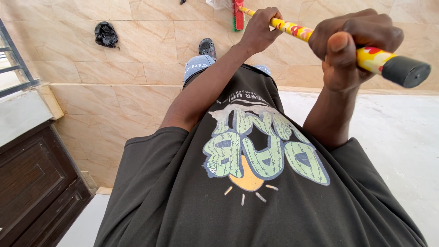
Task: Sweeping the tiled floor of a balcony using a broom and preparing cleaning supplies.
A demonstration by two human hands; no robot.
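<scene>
At nine o'clock a dark wooden door [34, 183] with carved panels stands under a pale stone ledge [20, 114], with a dark metal railing [13, 59] above it. At eleven o'clock a crumpled black plastic bag [106, 34] lies alone on the beige tiled floor [137, 55], well apart from the person. At centre, a dark grey shirt [183, 201] with a green cactus-style print and an orange disc fills the lower view and hides most of the legs; a dark perforated shoe [207, 47] shows at twelve o'clock beyond a denim hem. The left hand [260, 27] is closed fully around the broom handle [292, 28], yellow with red patterning, at twelve o'clock. Just beyond it the red and green broom head [238, 16] touches the floor, beside a scrap of clear plastic [217, 3]. At one to two o'clock the right hand [352, 45] is clenched tight round the same handle near its black end cap [406, 71]. A pale concrete floor [402, 137] lies at three o'clock.
</scene>
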